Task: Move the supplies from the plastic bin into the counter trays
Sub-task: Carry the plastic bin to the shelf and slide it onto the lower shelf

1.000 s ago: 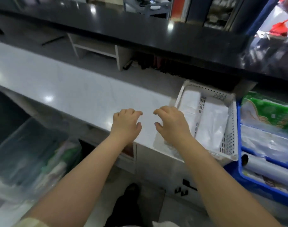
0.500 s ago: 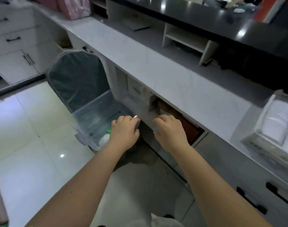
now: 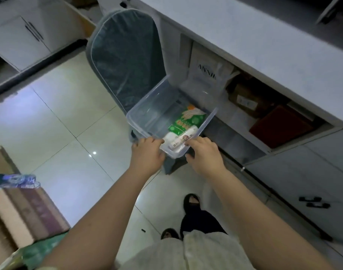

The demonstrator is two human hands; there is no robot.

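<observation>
Standing on a pale tiled floor (image 3: 59,114), a person leans over 1 clear plastic bin (image 3: 153,106). The white bench (image 3: 264,45) runs along the right side, with an open shelf under it. 1 dark chair (image 3: 125,55) stands in front of this shelf, and the bin sits just before its backrest, apparently on the seat. The far right corner of the bin is close to the shelf edge; on the left side there are only open tiles. In the shelf stands 1 white bag (image 3: 205,75) with the letters "ANNI", the rest hidden. The left hand (image 3: 147,156) grips the near rim at its left corner with curled fingers. The right hand (image 3: 205,154) grips the same rim further right, fingers inside and thumb outside. Inside the bin, toward the right wall, lie 1 green packet (image 3: 186,121) printed with white gloves and, at the near end, 2 white rolls (image 3: 183,138). Their print is too small to read.
</observation>
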